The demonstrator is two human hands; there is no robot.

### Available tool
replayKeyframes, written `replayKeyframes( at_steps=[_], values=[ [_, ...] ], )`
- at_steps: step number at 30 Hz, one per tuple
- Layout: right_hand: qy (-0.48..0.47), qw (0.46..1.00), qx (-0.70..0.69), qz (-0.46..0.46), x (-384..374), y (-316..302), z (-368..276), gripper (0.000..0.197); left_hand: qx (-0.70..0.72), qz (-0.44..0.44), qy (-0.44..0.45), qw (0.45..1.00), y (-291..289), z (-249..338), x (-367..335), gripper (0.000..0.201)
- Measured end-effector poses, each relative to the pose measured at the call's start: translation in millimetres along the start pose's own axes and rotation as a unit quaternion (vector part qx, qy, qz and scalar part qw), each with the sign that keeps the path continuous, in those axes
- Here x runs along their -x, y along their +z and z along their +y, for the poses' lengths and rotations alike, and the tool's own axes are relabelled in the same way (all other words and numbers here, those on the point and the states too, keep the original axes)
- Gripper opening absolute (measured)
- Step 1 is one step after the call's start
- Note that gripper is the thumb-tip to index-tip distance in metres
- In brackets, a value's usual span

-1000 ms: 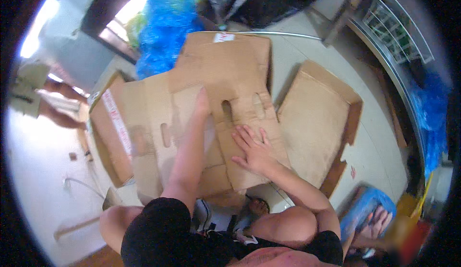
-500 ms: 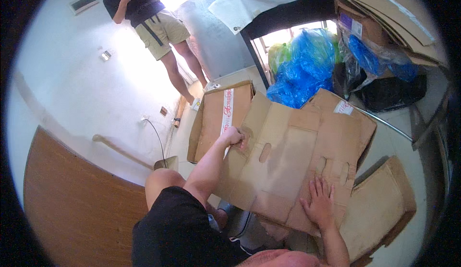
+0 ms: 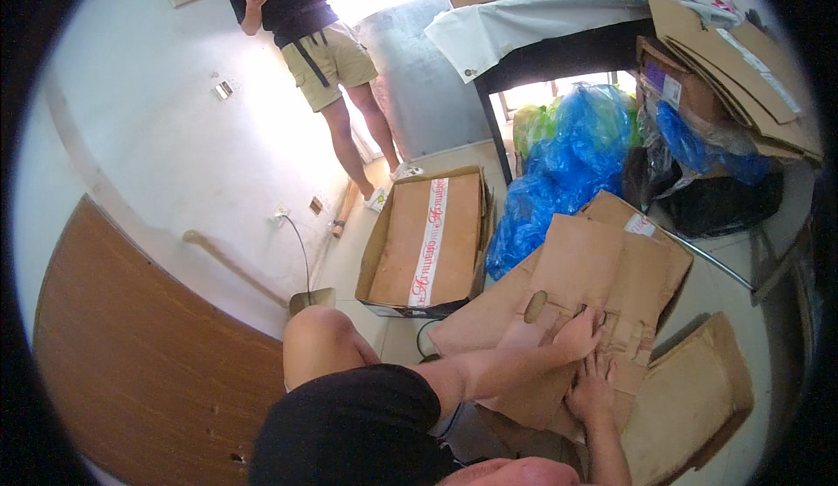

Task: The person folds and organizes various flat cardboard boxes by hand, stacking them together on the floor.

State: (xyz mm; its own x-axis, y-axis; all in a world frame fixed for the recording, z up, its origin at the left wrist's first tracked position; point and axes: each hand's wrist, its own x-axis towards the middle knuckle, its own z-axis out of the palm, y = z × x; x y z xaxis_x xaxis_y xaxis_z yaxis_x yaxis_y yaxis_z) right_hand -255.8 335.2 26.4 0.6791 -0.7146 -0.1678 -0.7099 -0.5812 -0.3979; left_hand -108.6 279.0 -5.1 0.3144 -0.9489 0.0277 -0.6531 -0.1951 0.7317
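A flattened brown cardboard box lies in front of me, one panel folded over towards the right. My left hand reaches across it, its fingers curled round the cardboard edge by a slot. Just below, my right hand rests on the same cardboard, fingers stretched out and pressing flat. An oval hand hole shows in the panel to the left of my hands.
A taped cardboard box stands ahead on the left. Blue plastic bags lie beneath a cloth-covered table. More cardboard lies at the right. Another person stands by the wall holding a phone. A brown wooden board is at the left.
My left hand has moved right from the cardboard's left edge to near my right hand, and the left panel is folded over. The view has shifted somewhat.
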Motion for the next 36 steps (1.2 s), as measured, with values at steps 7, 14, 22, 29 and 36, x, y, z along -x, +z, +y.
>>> replayKeyframes(
  at_steps=[7, 14, 22, 29, 36],
  values=[
    [-0.077, 0.967, -0.181, 0.161, 30.8, 31.8, 1.6, 0.075, 0.043, 0.003, 0.016, 0.999, 4.4, -14.9, -6.3, 0.042],
    [-0.14, 0.987, 0.069, 0.03, 67.8, 24.2, -37.2, 0.102, -0.041, -0.111, 0.042, 0.992, -40.2, 7.9, -19.3, 0.043],
    [-0.175, 0.967, 0.162, 0.091, 63.3, 70.0, -30.0, 0.103, 0.24, 0.139, 0.081, 0.957, -89.8, -112.5, -47.1, 0.039],
    [-0.163, 0.975, 0.131, 0.072, 68.7, 24.7, -40.6, 0.098, -0.281, -0.037, 0.095, 0.954, -42.9, -63.1, -34.4, 0.067],
    [-0.227, 0.964, 0.124, 0.054, 66.0, 52.4, -25.7, 0.071, -0.316, -0.108, 0.097, 0.938, -53.8, -44.5, -21.5, 0.075]
  ],
)
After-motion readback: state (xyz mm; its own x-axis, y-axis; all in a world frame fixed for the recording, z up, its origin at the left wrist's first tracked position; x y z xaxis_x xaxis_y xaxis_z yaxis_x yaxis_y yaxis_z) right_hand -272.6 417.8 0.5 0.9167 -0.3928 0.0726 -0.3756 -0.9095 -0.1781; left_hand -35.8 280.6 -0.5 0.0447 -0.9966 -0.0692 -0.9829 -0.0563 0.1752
